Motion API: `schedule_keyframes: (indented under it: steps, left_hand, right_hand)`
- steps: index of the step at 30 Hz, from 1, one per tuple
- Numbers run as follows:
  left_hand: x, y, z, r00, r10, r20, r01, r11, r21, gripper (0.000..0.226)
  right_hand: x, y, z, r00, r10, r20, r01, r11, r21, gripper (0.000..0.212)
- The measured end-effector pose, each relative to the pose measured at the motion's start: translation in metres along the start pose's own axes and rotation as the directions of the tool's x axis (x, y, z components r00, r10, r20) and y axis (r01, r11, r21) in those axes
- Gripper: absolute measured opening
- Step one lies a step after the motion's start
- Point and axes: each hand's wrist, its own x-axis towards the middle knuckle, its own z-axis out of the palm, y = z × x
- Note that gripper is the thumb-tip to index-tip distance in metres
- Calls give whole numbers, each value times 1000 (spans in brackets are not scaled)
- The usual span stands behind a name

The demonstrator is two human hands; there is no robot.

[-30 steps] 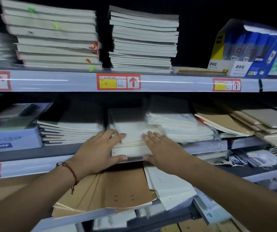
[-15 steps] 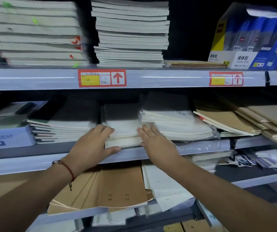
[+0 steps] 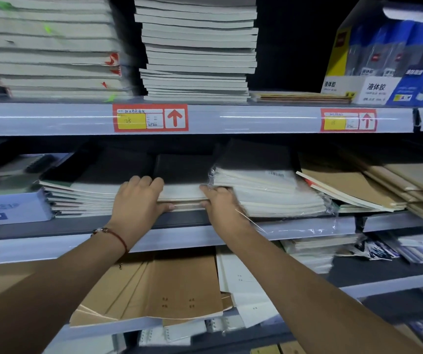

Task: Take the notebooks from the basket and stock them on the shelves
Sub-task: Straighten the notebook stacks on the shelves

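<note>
Pale paper edges under both sets of fingertips: left hand (image 3: pixel 136 200) curled over the front left corner of the notebook stack (image 3: pixel 183 194) on the middle shelf (image 3: pixel 184 217), fingers (image 3: pixel 144 182) bent onto the top cover, thumb hooked along the lower front edge, so gripping the stack. Right hand (image 3: pixel 221 204) at the stack's front right corner, fingers (image 3: pixel 206 190) laid on top, thumb tucked under the front edge, likewise pinching the same stack. Red cord bracelet (image 3: pixel 114 236) on the left wrist. Both forearms reaching up from the bottom corners of the view.

Stack lying flat on the middle shelf, dark cover on top, front edge close to the shelf lip. Wedged between a spiral-bound pile (image 3: pixel 77 198) just to the left and a plastic-wrapped bundle (image 3: pixel 269 190) touching the right hand's far side. Further left, a blue-white box (image 3: pixel 6 208) marked ATPP. Further right, kraft-brown notebooks (image 3: pixel 353 185) leaning in overlapping layers.

Above, on the top shelf (image 3: pixel 256 118), two tall piles of white-edged books (image 3: pixel 195 49), a thin brown pile beside them, and a blue and yellow carton (image 3: pixel 389 54) with Chinese lettering. Red price tags (image 3: pixel 150 118) with arrows on the shelf rail.

Below the arms, on the lower shelf (image 3: pixel 389 287), fanned brown folders (image 3: pixel 174 287) and white sheets (image 3: pixel 243 282) just to their right. Basket not in view.
</note>
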Motion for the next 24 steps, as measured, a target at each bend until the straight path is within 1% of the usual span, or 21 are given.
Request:
schedule_keyframes:
  steps: [2, 5, 7, 9, 10, 12, 15, 16, 19, 20, 22, 23, 24]
  left_hand:
    - [-1, 1, 2, 1000, -20, 0, 20, 1000, -22, 49]
    - [-6, -5, 3, 999, -5, -49, 1, 998, -66, 46]
    - [-8, -7, 2, 997, 0, -81, -8, 995, -102, 43]
    - [-7, -8, 1, 996, -16, -89, 3, 990, -144, 41]
    - [-5, -8, 1, 996, -32, -85, 18, 987, -159, 41]
    - [0, -9, 3, 995, -70, -68, 58, 985, -165, 42]
    - [3, -10, 5, 995, -83, -53, 74, 986, -152, 44]
    - [1, -10, 4, 996, -70, -55, 62, 989, -138, 45]
    - [-6, -11, 4, 1000, -10, -24, 8, 997, -74, 57]
    - [-7, -12, 3, 1000, 1, -5, -1, 999, -49, 60]
    - [-6, -13, 3, 1000, 13, 24, -13, 1000, 4, 58]
    - [-6, -13, 3, 999, 17, 32, -18, 1000, 25, 56]
    - [-4, -14, 4, 999, 21, 37, -22, 999, 39, 53]
  right_hand:
    - [2, -2, -1, 1000, -4, -20, 4, 1000, -8, 43]
    - [-9, -5, -4, 998, 6, -68, -15, 992, -128, 46]
    - [-12, -5, -5, 995, 41, -89, -49, 995, -87, 46]
    - [-11, -5, -7, 989, 106, -101, -110, 993, -34, 51]
    - [-9, -7, -8, 983, 148, -106, -150, 989, -12, 47]
    - [-4, -13, -12, 980, 171, -105, -175, 984, -28, 36]
    - [-2, -20, -15, 976, 192, -105, -197, 980, -39, 34]
    - [-4, -20, -15, 976, 192, -101, -196, 980, -33, 35]
    - [-9, -17, -9, 984, 147, -102, -157, 982, -103, 36]
    - [-11, -16, -9, 983, 152, -102, -163, 982, -99, 40]
    - [-12, -13, -7, 977, 181, -110, -194, 972, -128, 54]
    - [-11, -12, -7, 977, 190, -94, -203, 969, -145, 57]
    - [-9, -13, -9, 979, 185, -81, -194, 973, -123, 57]
